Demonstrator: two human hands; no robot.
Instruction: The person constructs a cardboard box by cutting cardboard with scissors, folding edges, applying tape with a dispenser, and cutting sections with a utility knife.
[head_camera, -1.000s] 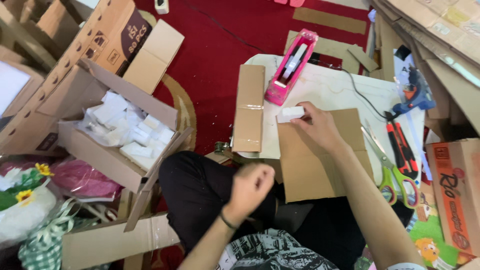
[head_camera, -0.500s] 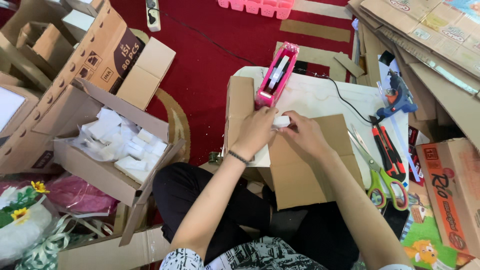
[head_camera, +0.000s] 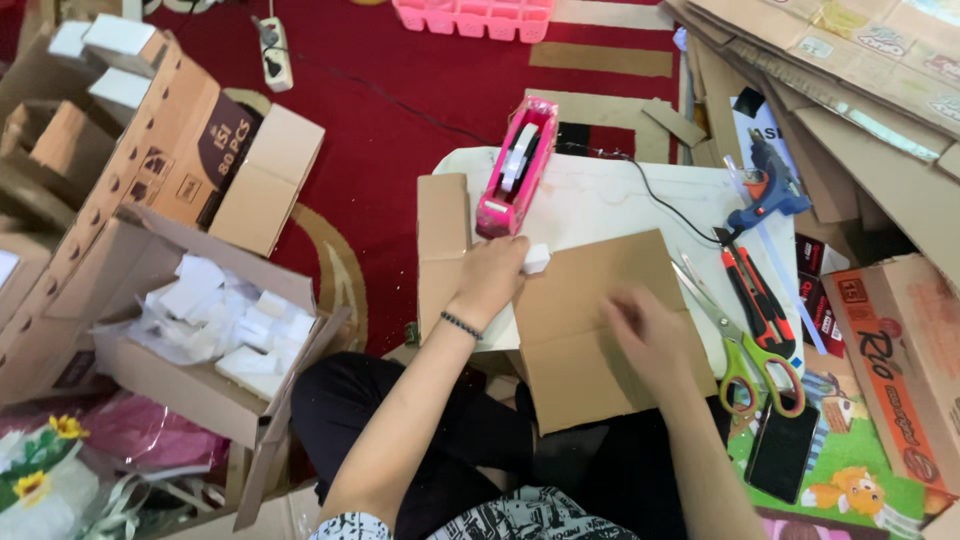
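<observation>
My left hand (head_camera: 492, 275) grips a small white block (head_camera: 536, 258) at the top left corner of a brown cardboard sheet (head_camera: 600, 330) lying on a low white table (head_camera: 620, 195). My right hand (head_camera: 650, 335) is blurred and rests flat on the middle of that sheet, fingers spread, holding nothing. A narrow cardboard strip (head_camera: 442, 250) lies just left of my left hand. A pink tape dispenser (head_camera: 516, 168) stands right behind it.
Green-handled scissors (head_camera: 745, 350), a red and black utility knife (head_camera: 757, 300) and a blue glue gun (head_camera: 765, 185) lie at the table's right. An open carton of white pieces (head_camera: 235, 330) sits at left. Cardboard stacks (head_camera: 850, 90) crowd the right; a dark phone (head_camera: 782, 450) lies below.
My left hand came up from my lap to the white block and took it. My right hand let go of the block and moved down right onto the cardboard sheet.
</observation>
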